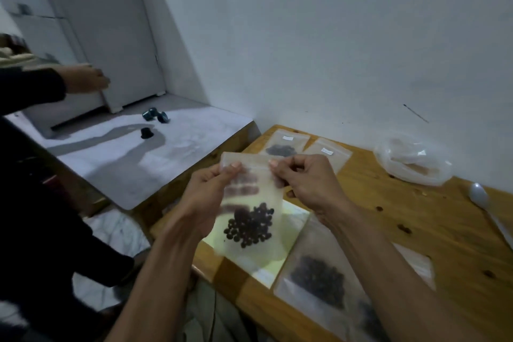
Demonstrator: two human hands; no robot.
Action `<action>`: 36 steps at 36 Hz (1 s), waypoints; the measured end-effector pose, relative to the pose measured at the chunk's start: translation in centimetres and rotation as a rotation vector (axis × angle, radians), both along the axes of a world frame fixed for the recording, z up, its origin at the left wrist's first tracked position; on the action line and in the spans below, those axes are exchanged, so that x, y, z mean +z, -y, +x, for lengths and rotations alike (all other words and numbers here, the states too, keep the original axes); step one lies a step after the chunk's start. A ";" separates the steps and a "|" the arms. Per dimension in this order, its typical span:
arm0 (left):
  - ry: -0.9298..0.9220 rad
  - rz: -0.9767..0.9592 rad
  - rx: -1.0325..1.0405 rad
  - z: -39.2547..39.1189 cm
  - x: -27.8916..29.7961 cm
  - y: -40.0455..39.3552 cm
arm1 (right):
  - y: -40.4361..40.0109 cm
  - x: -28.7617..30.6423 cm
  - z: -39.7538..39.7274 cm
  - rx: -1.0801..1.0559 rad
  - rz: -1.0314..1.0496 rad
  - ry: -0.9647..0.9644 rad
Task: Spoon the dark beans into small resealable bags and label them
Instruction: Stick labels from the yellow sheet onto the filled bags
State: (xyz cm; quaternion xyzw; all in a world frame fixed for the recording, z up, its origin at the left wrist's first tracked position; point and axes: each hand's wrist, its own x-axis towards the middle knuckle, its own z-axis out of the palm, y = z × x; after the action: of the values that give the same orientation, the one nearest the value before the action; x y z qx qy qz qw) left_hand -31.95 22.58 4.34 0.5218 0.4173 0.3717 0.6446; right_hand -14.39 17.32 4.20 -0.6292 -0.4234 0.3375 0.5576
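I hold a small translucent resealable bag [251, 203] upright above the wooden table [416, 230]. Dark beans [249, 226] sit in its lower part. My left hand [208, 197] pinches the bag's top left edge. My right hand [305, 183] pinches the top right edge. Two labelled bags [288, 144] lie flat at the table's far side, and the left one holds beans. Another bag with beans [319, 277] lies near me under my right forearm. A white plastic spoon [483, 203] lies at the right edge.
A crumpled clear plastic bag [410, 161] rests by the wall at the back right. A pale yellow sheet [288, 230] lies under the held bag. Loose beans dot the table. To the left, another person's hand [86, 80] reaches over a grey surface with small dark caps [154, 115].
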 end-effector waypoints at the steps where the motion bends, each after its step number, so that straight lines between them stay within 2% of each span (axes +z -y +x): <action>1: 0.007 0.009 0.046 -0.6 -0.1 -0.3 | -0.6 0.0 -0.5 0.006 0.008 0.028; 3: 0.032 0.020 0.150 -2.0 -0.1 -1.2 | -1.7 -0.3 -1.2 0.006 0.015 0.102; 5: 0.054 0.015 0.256 -3.6 -0.2 -2.2 | -2.6 -0.8 -1.5 0.016 -0.015 0.274; 8: 0.077 -0.016 0.382 -5.5 -0.2 -3.5 | -3.1 -1.6 -2.1 0.139 -0.139 0.516; 13: 0.060 -0.038 0.442 -7.5 -0.3 -4.8 | -3.8 -3.0 -3.0 0.234 -0.303 0.756; 16: 0.044 -0.041 0.466 -8.1 -0.7 -5.4 | -4.0 -3.7 -3.3 0.220 -0.361 0.803; 22: 0.032 -0.049 0.449 -8.2 -1.0 -6.1 | -6.0 -4.1 -3.9 0.048 -0.382 0.827; 36: 0.058 -0.057 0.419 -7.6 -1.4 -6.4 | -7.8 -5.3 -4.5 -0.024 -0.404 0.804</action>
State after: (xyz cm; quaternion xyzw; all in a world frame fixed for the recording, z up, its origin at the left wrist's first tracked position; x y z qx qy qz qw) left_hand -39.53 28.99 2.90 0.3945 0.5083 0.5004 0.5793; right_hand -18.90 25.13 -1.13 -0.8114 -0.5248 0.1356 0.2187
